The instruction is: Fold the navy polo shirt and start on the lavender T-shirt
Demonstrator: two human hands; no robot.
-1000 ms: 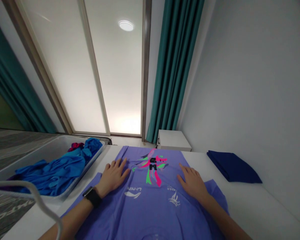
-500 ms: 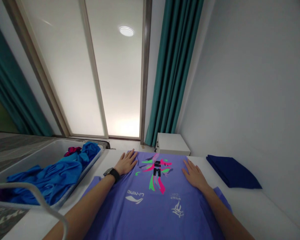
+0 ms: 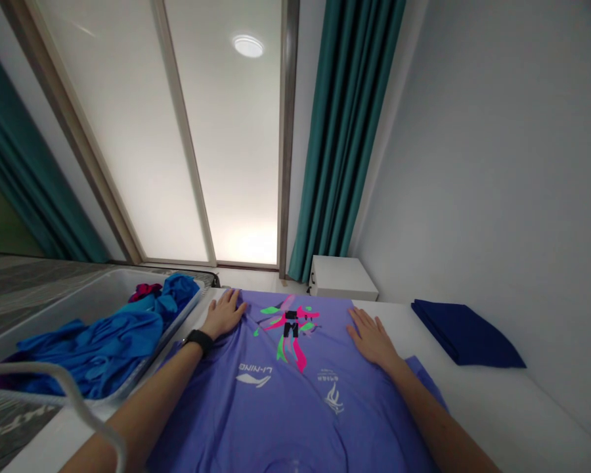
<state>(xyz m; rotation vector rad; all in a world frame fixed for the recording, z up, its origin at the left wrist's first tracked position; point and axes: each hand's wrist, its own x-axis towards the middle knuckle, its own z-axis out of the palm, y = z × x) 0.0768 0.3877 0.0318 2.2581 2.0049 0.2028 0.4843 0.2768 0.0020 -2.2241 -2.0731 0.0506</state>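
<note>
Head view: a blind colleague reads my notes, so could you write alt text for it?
A person's left hand and right hand lie palm-down at opposite edges of a printed purple shirt spread on a white table. Blue clothes fill a white tub at left; folded navy cloth lies at right.

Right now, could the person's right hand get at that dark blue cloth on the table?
Probably yes: the right hand is spread on the purple shirt without gripping anything, and white tabletop shows between it and the dark blue cloth, with nothing apparently blocking.
</note>
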